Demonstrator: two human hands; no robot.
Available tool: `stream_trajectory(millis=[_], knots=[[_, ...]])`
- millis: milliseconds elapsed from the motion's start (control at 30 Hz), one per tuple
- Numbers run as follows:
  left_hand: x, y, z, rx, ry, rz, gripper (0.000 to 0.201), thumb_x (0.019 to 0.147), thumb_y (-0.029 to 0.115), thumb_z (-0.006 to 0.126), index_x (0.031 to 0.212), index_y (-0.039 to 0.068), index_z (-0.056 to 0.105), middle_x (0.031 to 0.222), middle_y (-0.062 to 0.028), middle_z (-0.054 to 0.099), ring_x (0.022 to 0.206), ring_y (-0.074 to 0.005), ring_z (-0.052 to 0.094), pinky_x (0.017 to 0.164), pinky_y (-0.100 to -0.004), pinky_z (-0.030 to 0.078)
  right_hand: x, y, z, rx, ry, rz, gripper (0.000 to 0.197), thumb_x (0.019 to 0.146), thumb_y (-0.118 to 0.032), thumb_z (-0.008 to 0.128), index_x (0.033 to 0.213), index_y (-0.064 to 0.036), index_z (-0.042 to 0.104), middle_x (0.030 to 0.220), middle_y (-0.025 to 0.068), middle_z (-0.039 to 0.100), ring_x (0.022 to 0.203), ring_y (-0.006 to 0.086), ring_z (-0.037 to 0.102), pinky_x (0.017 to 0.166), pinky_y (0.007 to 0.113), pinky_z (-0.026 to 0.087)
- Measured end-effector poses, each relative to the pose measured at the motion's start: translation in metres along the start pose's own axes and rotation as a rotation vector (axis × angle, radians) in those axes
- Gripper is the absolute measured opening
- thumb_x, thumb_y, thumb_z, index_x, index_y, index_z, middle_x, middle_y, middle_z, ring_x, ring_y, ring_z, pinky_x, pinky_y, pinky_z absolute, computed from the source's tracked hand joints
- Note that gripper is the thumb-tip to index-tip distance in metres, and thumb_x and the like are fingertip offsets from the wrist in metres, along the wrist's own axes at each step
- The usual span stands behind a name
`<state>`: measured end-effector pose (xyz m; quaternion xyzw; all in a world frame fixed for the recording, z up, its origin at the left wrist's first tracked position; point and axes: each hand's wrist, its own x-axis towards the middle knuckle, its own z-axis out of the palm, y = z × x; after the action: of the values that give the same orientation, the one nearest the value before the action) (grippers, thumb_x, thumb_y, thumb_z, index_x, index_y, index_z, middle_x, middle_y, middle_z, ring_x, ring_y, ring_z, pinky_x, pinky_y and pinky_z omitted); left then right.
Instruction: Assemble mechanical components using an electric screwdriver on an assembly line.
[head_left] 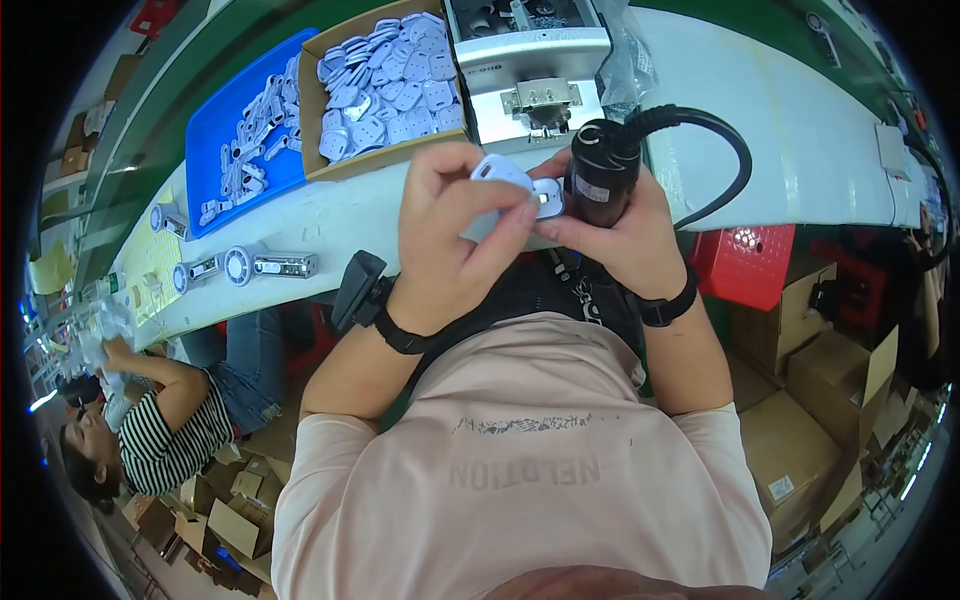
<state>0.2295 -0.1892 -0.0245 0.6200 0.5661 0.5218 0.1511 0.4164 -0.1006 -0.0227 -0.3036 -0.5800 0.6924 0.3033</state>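
White cover (502, 173) at 12 o'clock is pinched by the left hand (447, 228); black corded tool (602, 190) at 1 is wrapped by the right hand (640, 238) (small white part (548, 198) between hands). Pinch best kept light, both parts unobscured.

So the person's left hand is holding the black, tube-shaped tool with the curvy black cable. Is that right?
No, wrong side: in the head view, it's the person's right hand that is holding the black, tube-shaped tool with the curvy black cable.
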Motion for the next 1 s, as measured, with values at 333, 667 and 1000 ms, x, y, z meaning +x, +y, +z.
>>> stream_trajectory(millis=[333, 667, 1000], knots=[[-0.007, -0.009, -0.008, 0.070, -0.106, 0.189, 0.037, 0.081, 0.009, 0.084, 0.118, 0.014, 0.079, 0.119, -0.0135, 0.065, 0.111, -0.0314, 0.062, 0.092, -0.0403, 0.052, -0.001, -0.003, 0.000, -0.041, -0.004, -0.018, 0.056, 0.075, -0.004, 0.091, 0.124, -0.0019, 0.063, 0.114, 0.0076, 0.072, 0.098, 0.0128, 0.067, 0.084, 0.029, 0.056], [0.005, -0.007, -0.009, 0.065, -0.251, 0.250, 0.035, 0.081, 0.006, 0.082, 0.116, 0.012, 0.080, 0.125, -0.0129, 0.065, 0.104, -0.0307, 0.063, 0.090, -0.0412, 0.051, -0.011, 0.003, -0.007, -0.243, 0.004, -0.061, 0.049, 0.078, -0.001, 0.087, 0.120, -0.0024, 0.062, 0.106, 0.0078, 0.071, 0.092, 0.0142, 0.067, 0.082, 0.031, 0.056], [0.001, -0.023, -0.014, -0.058, -0.117, 0.239, 0.035, 0.078, 0.001, 0.084, 0.111, 0.006, 0.073, 0.122, -0.0156, 0.071, 0.104, -0.0345, 0.067, 0.086, -0.0427, 0.055, 0.006, 0.006, -0.027, 0.037, 0.297, -0.350, 0.052, 0.085, 0.012, 0.072, 0.129, -0.0046, 0.049, 0.089, 0.0098, 0.065, 0.080, 0.0226, 0.069, 0.076, 0.039, 0.059]])
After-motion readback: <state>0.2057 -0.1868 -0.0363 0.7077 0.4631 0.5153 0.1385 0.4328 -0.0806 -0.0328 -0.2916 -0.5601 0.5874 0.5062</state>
